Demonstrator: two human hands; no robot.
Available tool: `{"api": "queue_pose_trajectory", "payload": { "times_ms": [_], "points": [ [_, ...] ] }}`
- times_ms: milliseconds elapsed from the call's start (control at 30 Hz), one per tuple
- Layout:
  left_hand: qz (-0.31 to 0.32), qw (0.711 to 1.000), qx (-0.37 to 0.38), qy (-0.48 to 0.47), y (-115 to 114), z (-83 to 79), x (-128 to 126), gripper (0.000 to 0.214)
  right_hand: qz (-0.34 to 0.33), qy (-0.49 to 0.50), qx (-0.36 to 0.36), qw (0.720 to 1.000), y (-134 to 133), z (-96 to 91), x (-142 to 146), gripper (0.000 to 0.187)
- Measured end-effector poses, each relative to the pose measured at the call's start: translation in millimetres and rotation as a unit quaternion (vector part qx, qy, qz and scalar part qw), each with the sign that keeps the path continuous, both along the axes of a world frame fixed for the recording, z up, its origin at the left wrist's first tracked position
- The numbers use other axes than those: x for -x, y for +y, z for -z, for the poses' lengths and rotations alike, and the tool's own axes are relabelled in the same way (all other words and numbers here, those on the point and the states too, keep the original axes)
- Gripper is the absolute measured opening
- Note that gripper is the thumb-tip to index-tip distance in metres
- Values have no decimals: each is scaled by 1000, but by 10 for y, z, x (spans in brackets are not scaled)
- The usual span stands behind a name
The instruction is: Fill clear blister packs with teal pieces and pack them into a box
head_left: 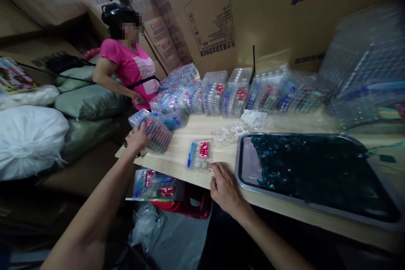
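At the table's left end my left hand (pixel 138 138) grips the side of a stack of filled clear plastic trays (pixel 160 137), its fingers curled over the near edge. A single clear plastic tray (pixel 195 156) lies flat in front of me, holding a blue pen (pixel 191 154), a red-and-white patterned packet (pixel 204 149) and a small pale-green piece (pixel 203 164). My right hand (pixel 225 187) is at this tray's lower right corner. Its index fingertip touches or nearly touches the corner, with the thumb apart from it and nothing held.
A large metal tray (pixel 238 164) of dark green pieces is at right. Tray stacks (pixel 215 93) line the table's back, beside a crumpled white tissue (pixel 254 119) and an unfilled clear tray (pixel 230 132). Below is a red stool (pixel 196 206). A person in pink (pixel 126 67) stands left.
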State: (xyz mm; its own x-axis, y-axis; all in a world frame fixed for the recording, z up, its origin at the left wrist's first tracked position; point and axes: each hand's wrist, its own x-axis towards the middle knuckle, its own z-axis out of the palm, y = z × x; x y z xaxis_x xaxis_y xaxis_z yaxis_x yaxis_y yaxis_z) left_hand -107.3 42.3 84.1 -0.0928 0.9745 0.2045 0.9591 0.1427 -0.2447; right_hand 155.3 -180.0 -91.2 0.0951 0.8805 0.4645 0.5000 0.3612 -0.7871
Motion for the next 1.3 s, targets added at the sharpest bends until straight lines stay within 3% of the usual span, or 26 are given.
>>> {"api": "queue_pose_trajectory", "payload": {
  "times_ms": [100,167,233,333,400,467,533,633,767,867,933,1100,1300],
  "points": [
    [61,993,-104,-16,-170,80,-199,79,28,14,13,999,19,1,13,47],
    [126,981,-121,-85,-362,240,-387,67,50,15,28,998,37,4,31,51],
    [148,966,-41,-208,-567,500,-578,53,53,-13,37,998,55,4,52,57],
    [79,911,92,-395,-805,970,-796,53,26,-86,57,994,73,-2,71,67],
    [52,875,127,-465,-894,1230,-878,55,9,-118,82,990,79,-7,72,68],
    [58,870,123,-474,-937,1386,-913,53,-1,-134,100,986,84,-10,68,68],
    [68,881,109,-455,-956,1434,-917,52,-6,-140,109,984,90,-13,63,69],
    [78,907,104,-401,-1003,1377,-931,52,-11,-148,116,982,97,-39,64,70],
    [159,962,-10,-221,-1196,1342,-1076,52,-8,-151,142,978,93,-112,93,71],
    [261,957,-14,-123,-1327,1429,-1231,52,18,-118,112,987,110,-148,91,67],
    [276,957,12,-85,-1339,1478,-1318,53,41,-86,74,993,99,-177,46,64],
    [241,968,7,-77,-1130,1459,-1385,57,46,-92,9,995,-148,-330,-201,63],
    [235,968,5,-91,-840,1514,-1305,61,139,-128,57,980,-431,-496,-883,56]
  ]
}}
